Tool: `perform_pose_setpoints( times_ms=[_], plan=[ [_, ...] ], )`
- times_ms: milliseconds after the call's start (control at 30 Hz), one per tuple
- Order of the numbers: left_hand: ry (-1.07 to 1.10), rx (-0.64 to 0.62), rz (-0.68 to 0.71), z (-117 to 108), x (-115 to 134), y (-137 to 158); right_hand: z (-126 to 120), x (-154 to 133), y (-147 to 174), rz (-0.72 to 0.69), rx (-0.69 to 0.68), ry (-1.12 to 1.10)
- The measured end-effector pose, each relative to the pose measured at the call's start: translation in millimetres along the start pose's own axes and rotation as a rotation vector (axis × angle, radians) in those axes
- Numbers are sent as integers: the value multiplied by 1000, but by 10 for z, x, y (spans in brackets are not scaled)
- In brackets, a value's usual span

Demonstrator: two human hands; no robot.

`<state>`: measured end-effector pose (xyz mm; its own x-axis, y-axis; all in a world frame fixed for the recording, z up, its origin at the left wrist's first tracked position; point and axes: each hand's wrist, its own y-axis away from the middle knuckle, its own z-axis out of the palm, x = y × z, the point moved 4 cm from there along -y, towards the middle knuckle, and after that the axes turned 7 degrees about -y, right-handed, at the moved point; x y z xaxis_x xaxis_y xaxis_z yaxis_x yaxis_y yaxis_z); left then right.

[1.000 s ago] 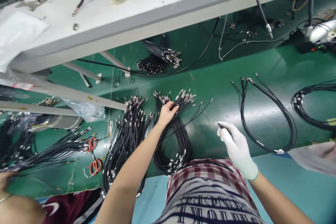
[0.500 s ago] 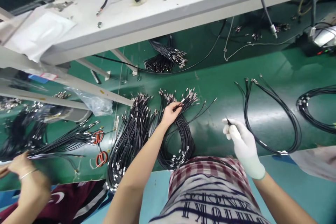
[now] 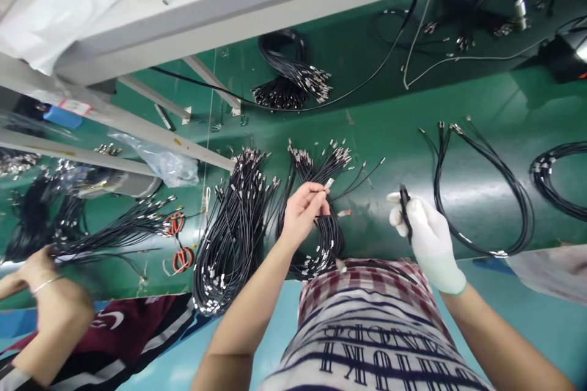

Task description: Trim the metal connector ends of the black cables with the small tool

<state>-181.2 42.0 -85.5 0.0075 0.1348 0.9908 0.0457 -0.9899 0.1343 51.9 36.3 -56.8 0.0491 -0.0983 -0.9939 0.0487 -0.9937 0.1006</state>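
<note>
My bare left hand [image 3: 305, 212] is closed in a pinch on a black cable end, whose silver-white connector [image 3: 329, 184] sticks out past the fingertips. It hovers over a looped bundle of black cables [image 3: 328, 238] with metal ends. To the right, my white-gloved right hand [image 3: 424, 235] is closed around a slim black tool [image 3: 405, 208]; its exact kind is hard to make out. Left of my left hand lies a thicker bundle of black cables [image 3: 229, 232]. A looser cable loop [image 3: 509, 201] rests right of the glove.
A white-grey shelf [image 3: 220, 18] crosses above the green table [image 3: 376, 134], its legs standing at left. More cables [image 3: 293, 76] lie behind. Orange-handled scissors [image 3: 182, 258] and a clear plastic bag [image 3: 167, 162] are at left, near a co-worker's hand [image 3: 39, 272].
My left hand has come slightly down and toward me from the cable ends, now with a connector showing. The black tool in my right hand has turned and shows more of its length. The camera view has shifted.
</note>
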Motion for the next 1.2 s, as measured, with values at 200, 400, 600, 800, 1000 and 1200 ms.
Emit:
perform_pose_setpoints(
  times_ms=[200,400,600,800,1000,1200],
  plan=[
    [-71,104,49,82,182,313,378,15,-73,-22,-319,107],
    [-121,158,88,76,239,373,605,103,-125,-96,-370,194],
    [-110,146,102,83,279,406,708,103,-177,-123,-376,230],
    [-99,167,80,66,264,401,740,32,-154,-132,-385,180],
    [-72,167,71,86,242,380,524,-47,-164,-76,-287,55],
    [-122,239,107,99,287,391,525,-71,-86,-213,-270,298]
  ],
)
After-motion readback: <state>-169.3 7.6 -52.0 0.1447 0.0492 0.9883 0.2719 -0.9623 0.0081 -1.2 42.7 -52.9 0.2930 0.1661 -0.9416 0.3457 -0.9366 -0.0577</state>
